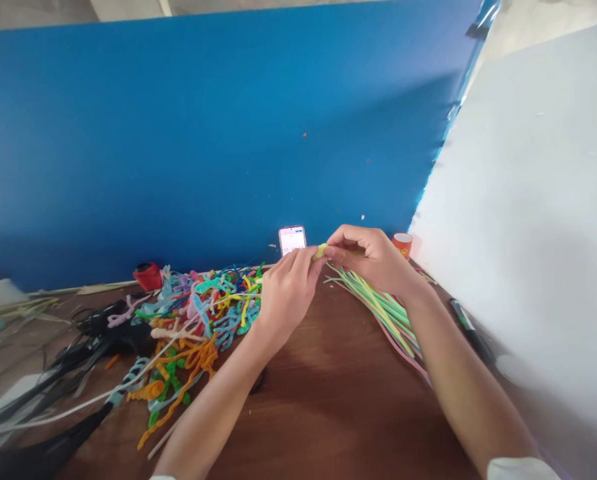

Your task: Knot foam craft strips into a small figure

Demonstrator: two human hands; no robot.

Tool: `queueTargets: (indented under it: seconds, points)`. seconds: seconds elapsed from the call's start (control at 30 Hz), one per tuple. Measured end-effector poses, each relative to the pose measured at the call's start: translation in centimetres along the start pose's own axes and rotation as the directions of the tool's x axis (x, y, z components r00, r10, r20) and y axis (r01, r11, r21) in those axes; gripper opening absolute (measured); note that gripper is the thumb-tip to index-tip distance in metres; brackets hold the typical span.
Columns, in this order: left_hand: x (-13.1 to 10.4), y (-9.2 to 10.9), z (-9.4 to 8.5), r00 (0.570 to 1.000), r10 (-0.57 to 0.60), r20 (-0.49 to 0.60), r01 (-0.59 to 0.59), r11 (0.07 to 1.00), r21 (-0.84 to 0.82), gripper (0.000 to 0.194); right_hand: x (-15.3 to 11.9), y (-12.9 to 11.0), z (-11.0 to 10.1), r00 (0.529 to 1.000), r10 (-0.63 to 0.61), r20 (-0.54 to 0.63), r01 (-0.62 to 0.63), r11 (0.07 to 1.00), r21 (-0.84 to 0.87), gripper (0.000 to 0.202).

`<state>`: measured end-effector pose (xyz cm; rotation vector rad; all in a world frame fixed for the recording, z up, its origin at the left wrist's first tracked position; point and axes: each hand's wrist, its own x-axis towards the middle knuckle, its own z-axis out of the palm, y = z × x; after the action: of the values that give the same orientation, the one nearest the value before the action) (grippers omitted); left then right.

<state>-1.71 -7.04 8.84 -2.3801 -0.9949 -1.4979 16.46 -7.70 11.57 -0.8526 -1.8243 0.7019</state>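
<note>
- Above the brown bench (328, 393), just in front of the blue partition (203, 147), a small, pale yellow fuzzy piece (319, 252) sits between the two hands.
- The left hand (289, 283) has its grip closed on the piece's near-left side, thumb against fingers; probably this steadies it.
- The right hand (371, 257) pinches the other end between thumb and fingertips, a light grip that seems suited to fine shaping of something soft.
- Beneath the right forearm lies a bundle of straight stems (391, 310), green, yellow and pink, their ends pointing toward the hands, perhaps so that single ones come away easily.
- Left of the left hand spreads a tangled heap of bent, coloured fuzzy stems (228, 300), apart from the straight ones, likely to keep the two from mixing.
- A lit phone (293, 238) leans upright behind the hands, its screen facing the person, presumably for glancing at.
- Right of the bench rises a white panel (533, 167); a dark marker (463, 315) lies near its foot.
</note>
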Motion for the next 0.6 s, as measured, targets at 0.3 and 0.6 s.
queueTargets:
  seconds: [0.3,0.6]
  points:
    - [0.5,0.8,-0.6,0.919,-0.267,0.29,0.39,0.721,-0.572,0.031,-0.6,-0.6,-0.6,0.996,0.024,0.087,-0.032,0.996,0.089,0.025]
    - [0.7,1.8,-1.4,0.788,-0.19,0.585,0.61,0.364,-0.704,0.036,-1.0,-1.0,-1.1,0.994,0.041,0.1,-0.059,0.981,0.186,0.027]
